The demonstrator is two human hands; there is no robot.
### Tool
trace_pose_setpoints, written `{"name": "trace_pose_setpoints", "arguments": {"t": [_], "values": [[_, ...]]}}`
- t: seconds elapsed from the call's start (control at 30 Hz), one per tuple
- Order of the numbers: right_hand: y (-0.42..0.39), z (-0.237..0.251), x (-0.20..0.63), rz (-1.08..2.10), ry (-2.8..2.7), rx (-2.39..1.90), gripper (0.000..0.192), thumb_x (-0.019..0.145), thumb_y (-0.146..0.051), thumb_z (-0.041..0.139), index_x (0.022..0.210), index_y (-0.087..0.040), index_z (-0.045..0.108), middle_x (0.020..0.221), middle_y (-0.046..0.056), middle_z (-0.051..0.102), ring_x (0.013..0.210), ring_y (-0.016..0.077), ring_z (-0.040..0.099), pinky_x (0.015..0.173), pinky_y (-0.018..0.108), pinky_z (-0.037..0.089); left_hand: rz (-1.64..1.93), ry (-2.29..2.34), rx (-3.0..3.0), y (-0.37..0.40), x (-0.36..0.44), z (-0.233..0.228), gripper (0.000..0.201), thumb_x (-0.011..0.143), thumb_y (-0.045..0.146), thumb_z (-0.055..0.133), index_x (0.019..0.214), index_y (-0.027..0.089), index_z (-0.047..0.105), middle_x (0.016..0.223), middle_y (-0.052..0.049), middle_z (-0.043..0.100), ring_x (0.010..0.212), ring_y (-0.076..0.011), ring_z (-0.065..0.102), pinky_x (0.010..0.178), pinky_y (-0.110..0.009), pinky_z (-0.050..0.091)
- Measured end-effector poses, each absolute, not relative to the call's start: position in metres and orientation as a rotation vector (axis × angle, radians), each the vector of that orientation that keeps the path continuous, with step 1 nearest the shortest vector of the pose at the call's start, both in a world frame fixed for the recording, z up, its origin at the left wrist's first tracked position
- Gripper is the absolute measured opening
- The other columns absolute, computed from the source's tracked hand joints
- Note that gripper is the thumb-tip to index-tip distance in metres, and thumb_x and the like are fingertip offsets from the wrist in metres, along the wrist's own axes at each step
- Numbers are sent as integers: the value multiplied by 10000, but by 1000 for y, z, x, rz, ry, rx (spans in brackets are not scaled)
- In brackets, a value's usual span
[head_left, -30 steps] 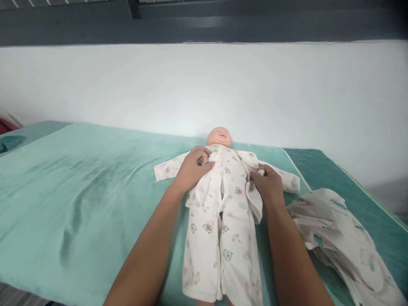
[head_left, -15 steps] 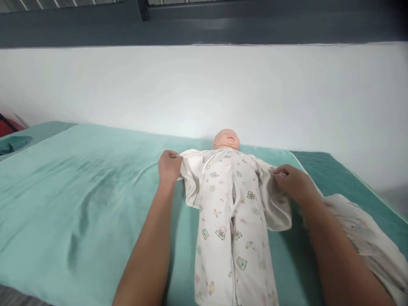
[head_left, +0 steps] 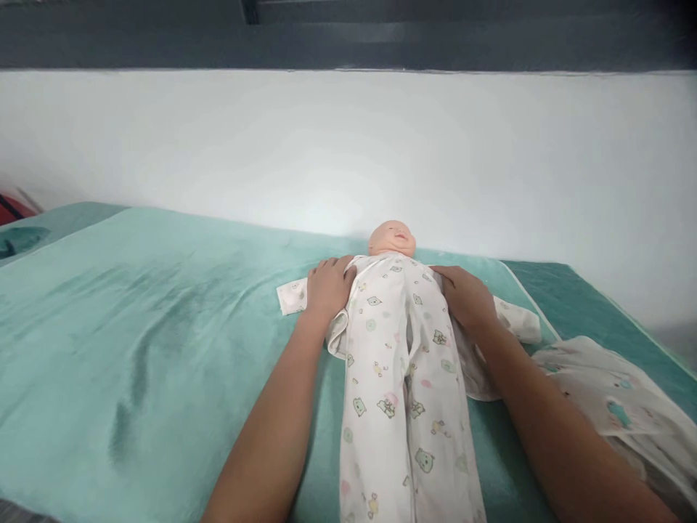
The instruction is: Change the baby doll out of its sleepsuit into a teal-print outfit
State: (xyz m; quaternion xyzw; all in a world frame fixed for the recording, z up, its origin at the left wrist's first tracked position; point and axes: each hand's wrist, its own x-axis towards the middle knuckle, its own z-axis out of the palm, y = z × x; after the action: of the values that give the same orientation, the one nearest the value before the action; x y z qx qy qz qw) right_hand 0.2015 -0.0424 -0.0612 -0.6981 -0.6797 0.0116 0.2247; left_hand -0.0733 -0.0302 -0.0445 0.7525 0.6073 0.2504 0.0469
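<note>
A baby doll lies on its back, its bald head (head_left: 390, 238) near the wall. White baby clothes (head_left: 403, 363) printed with small animals cover its body and run towards me. My left hand (head_left: 329, 288) rests on the clothes at the doll's shoulder on the left, thumb apart from the fingers. Beyond it the left sleeve (head_left: 292, 296) sticks out flat. On the opposite shoulder lies my right hand (head_left: 469, 296), its fingers stretched towards the chest and partly hidden. The right sleeve (head_left: 520, 321) extends past this hand.
A light green blanket (head_left: 179, 327) covers the surface, with a darker green cloth (head_left: 549, 290) at the right. More white printed clothing (head_left: 615, 399) lies crumpled beside my right forearm. A white wall (head_left: 245, 145) stands behind, and something red (head_left: 9, 211) shows at the far left.
Both hands have let go of the sleeve cloth they pinched and moved inward onto the doll's shoulders. Printed sleeves now show spread out to each side. The view has shifted slightly.
</note>
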Motion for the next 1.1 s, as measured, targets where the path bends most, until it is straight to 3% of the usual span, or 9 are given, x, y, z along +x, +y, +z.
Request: {"name": "trace_pose_setpoints", "arguments": {"t": [0.17,0.27,0.37,0.53,0.7,0.93,1.1], "values": [[-19,-54,227,302,-1686,-2177,373,776,-197,427,976,-231,741,1086,75,686,970,272,620,813,374,479,666,2045,2189,-27,-81,-45,326,934,296,356,1173,301,578,1128,-39,666,1060,-245,576,890,-390,415],[-19,-44,225,309,-1678,-1975,301,779,-220,448,903,-215,722,1131,59,664,1068,252,590,940,375,450,626,2162,2061,-25,-87,-43,297,901,273,392,1112,275,602,1072,-48,688,988,-247,618,803,-366,442],[-33,-20,193,165,-1701,-1694,277,819,-266,460,978,-226,683,1215,48,619,1149,235,548,1026,385,398,631,2182,2001,-24,-89,-42,297,895,266,390,1104,272,602,1072,-47,693,993,-244,628,781,-355,448],[-38,21,101,298,-2216,-1499,320,901,-297,437,1151,-215,620,1239,60,604,1149,223,539,973,344,423,644,2160,1986,-23,-90,-43,291,894,268,397,1108,282,594,1078,-39,695,1003,-245,632,795,-358,448],[-13,30,38,165,-2906,-1608,278,899,-208,437,1093,-125,618,1168,154,601,1004,249,588,777,301,449,638,2166,1979,-23,-92,-45,276,910,300,389,1100,285,589,1083,-45,691,1005,-245,631,799,-358,445],[-2,29,21,280,-3041,-1672,242,831,-274,546,987,-130,661,859,112,679,751,223,632,614,274,412,654,2157,1978,-24,-93,-47,249,896,294,412,1047,277,608,1049,-50,700,983,-245,635,780,-354,434],[12,28,37,287,-3017,-1642,339,809,-445,573,1035,-210,663,956,78,688,780,229,636,616,287,413,785,2125,1943,-25,-95,-46,257,873,275,439,1061,279,615,1046,-40,706,975,-231,638,755,-322,435]]}}
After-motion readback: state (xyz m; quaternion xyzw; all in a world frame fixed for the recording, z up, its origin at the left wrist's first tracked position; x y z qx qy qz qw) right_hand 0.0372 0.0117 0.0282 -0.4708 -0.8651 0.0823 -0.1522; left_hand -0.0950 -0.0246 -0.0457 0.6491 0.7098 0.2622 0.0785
